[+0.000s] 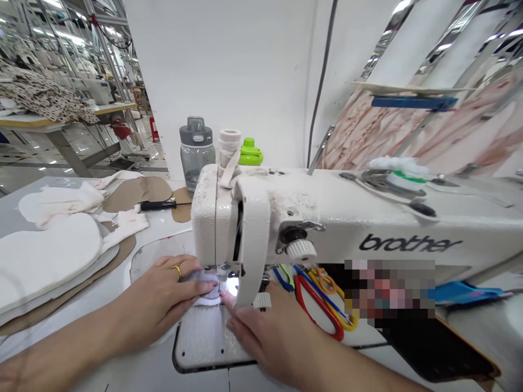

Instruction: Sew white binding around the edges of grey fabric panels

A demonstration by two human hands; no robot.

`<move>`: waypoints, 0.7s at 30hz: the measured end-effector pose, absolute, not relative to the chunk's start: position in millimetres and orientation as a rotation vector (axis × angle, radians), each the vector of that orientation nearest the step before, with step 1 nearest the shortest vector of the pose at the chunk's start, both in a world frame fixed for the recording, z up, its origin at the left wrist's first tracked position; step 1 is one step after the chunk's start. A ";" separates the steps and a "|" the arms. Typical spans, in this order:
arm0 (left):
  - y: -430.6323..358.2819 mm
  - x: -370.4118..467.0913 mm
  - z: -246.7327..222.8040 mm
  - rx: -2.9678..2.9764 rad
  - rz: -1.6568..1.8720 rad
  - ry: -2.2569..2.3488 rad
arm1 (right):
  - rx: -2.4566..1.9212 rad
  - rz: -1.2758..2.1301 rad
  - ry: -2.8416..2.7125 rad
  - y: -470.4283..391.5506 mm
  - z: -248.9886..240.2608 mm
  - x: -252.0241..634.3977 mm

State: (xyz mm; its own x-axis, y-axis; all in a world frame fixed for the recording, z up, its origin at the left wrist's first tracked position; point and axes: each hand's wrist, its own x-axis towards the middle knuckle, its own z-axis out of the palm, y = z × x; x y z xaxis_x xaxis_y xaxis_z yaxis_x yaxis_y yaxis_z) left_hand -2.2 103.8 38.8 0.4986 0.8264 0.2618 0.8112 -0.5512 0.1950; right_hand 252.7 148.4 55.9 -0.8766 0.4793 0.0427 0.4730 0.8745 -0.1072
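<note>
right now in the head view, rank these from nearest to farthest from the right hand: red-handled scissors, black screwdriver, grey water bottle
1. Red-handled scissors: just right of the right hand, under the machine arm.
2. Black screwdriver: lying on the table, to the left behind the left hand.
3. Grey water bottle: standing by the wall, behind the machine head.

Person, head-camera view: two forearms and two hands were in frame, both bare to the lower edge, with no sleeves, gloves, watch or bracelet showing. Left hand (163, 296): one gold-coloured ring (177, 268) was worn on a finger, a plain narrow band with a small raised part on top. Right hand (261, 332): no ring showed; fingers (229, 296) were uncovered, nails short and unpainted.
</note>
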 end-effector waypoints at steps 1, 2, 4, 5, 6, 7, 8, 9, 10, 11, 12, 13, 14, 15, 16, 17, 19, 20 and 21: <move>103.8 -1.2 38.9 2.672 0.481 1.497 | -0.758 0.132 -2.979 148.5 56.2 252.3; 103.7 -0.1 38.8 2.666 0.460 1.527 | -0.766 0.126 -2.980 148.5 56.4 252.0; 102.6 2.2 38.3 2.656 0.445 1.571 | -0.796 0.126 -2.969 148.4 56.4 251.4; 101.6 3.2 38.0 2.654 0.450 1.585 | -0.808 0.131 -2.966 148.4 56.3 251.1; 100.4 4.1 37.9 2.649 0.459 1.597 | -0.818 0.137 -2.963 148.5 56.4 250.8; 99.1 4.7 38.0 2.642 0.462 1.611 | -0.828 0.141 -2.961 148.8 56.6 250.3; 97.9 4.8 38.5 2.634 0.465 1.633 | -0.826 0.149 -2.967 149.2 57.1 249.8; 97.0 4.5 39.3 2.627 0.461 1.653 | -0.820 0.151 -2.977 149.7 57.9 249.2; 96.4 3.6 40.5 2.629 0.458 1.656 | -0.812 0.151 -2.990 150.2 58.9 248.6; 96.4 2.3 41.9 2.639 0.456 1.643 | -0.803 0.149 -3.005 150.7 60.0 248.0; 96.7 0.6 43.5 2.656 0.453 1.616 | -0.793 0.152 -3.023 151.2 60.9 247.6; 97.4 -1.1 45.1 2.672 0.451 1.583 | -0.788 0.162 -3.038 151.6 61.5 247.4; 98.1 -2.5 46.5 2.686 0.453 1.559 | -0.791 0.174 -3.044 152.0 61.6 247.6; 98.7 -3.5 47.7 2.693 0.457 1.549 | -0.793 0.189 -3.041 152.2 61.2 248.2; 98.9 -3.9 48.6 2.695 0.462 1.552 | -0.784 0.208 -3.028 152.3 60.2 249.1; 98.6 -3.6 48.9 2.692 0.461 1.563 | -0.765 0.221 -3.006 152.2 58.9 250.2; 96.2 -1.3 47.9 2.684 0.460 1.583 | -0.716 0.214 -2.952 151.4 55.9 252.4; 94.2 0.5 46.2 2.679 0.469 1.594 | -0.700 0.199 -2.933 150.6 54.6 253.1; 91.9 2.4 43.9 2.670 0.489 1.615 | -0.702 0.174 -2.921 149.7 53.4 253.6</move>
